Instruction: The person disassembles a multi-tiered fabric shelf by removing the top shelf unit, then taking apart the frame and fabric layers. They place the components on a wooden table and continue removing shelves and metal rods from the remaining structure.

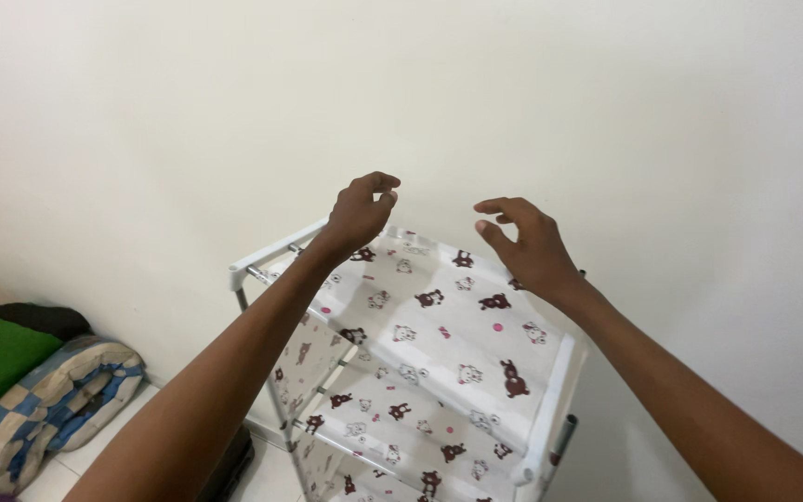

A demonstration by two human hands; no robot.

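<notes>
White wall (606, 112) behind; white-framed rack (550, 390) against it, printed fabric shelves (448, 316) already stretched in place. Left hand (362, 212) and right hand (524, 244) above the top shelf's rear edge, fingers curled, gripping nothing. Apparently mostly assembled.

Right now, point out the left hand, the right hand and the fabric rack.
left hand (361, 212), head view, back of the hand.
right hand (527, 244), head view, back of the hand.
fabric rack (462, 321), head view, printed top shelf.
</notes>
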